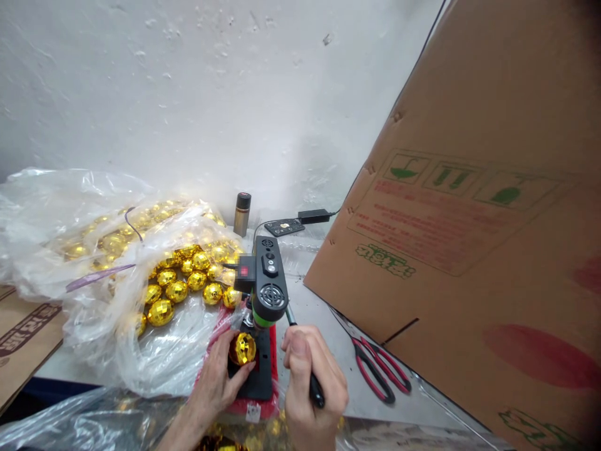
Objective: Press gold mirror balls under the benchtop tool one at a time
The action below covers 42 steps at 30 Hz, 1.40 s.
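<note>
My left hand (220,373) grips a shiny gold faceted ball (245,348) between thumb and fingers, over the black base plate (256,387) of a small bench press. The black press head (271,275), with round vents and a green ring below, stands just above and behind the ball. My right hand (312,379) is wrapped round the black handle (317,391) of a metal lever on the press's right side. Beneath the base lies a red mat (274,357).
To the left, a clear plastic bag (107,326) spills several gold balls (161,312). Red-handled scissors (378,369) lie right of the press, beside a large cardboard box (451,188). At the back stand a spray bottle (241,215) and a black power adapter (313,216).
</note>
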Motion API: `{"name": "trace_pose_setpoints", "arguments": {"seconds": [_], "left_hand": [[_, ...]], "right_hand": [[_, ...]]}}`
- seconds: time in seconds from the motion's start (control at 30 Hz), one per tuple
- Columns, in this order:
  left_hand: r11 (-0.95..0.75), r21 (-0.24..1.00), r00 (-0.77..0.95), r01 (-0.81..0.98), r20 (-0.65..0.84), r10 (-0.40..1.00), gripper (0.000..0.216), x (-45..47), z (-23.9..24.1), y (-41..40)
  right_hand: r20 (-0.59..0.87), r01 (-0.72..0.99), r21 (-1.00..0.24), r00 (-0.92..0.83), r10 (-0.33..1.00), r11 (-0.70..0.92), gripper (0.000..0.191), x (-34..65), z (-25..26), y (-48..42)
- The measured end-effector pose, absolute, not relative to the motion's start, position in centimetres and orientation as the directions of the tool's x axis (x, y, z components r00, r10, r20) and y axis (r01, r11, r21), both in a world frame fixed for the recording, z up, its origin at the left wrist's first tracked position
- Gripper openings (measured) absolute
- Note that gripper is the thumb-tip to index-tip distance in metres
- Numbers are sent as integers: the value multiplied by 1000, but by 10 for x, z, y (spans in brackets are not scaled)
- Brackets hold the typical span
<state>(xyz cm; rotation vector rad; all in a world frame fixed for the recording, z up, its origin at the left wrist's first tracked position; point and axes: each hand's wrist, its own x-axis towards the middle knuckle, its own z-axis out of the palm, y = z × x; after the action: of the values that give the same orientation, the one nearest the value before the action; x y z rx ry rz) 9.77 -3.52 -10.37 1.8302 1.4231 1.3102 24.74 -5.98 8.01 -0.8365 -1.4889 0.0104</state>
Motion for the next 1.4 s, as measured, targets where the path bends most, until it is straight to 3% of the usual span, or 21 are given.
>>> {"name": "trace_pose_setpoints", "arguments": {"seconds": [0.53, 0.77, 1.07, 1.4], "left_hand": [[-345, 726, 135, 596, 333, 933, 55, 110, -102, -22], [-336, 745, 160, 576, 300, 940, 52, 110, -100, -23], [-289, 780, 150, 555, 248, 957, 54, 113, -96, -25], [-255, 800, 147, 543, 208, 967, 53, 116, -99, -23]], "right_hand": [[875, 493, -455, 93, 475, 742, 28, 252, 68, -64], [806, 534, -571, 221, 549, 624, 30, 240, 29, -76], [774, 512, -633, 391, 498, 581, 32, 222, 28, -74], [751, 506, -661, 456, 478, 554, 34, 216, 18, -74]]}}
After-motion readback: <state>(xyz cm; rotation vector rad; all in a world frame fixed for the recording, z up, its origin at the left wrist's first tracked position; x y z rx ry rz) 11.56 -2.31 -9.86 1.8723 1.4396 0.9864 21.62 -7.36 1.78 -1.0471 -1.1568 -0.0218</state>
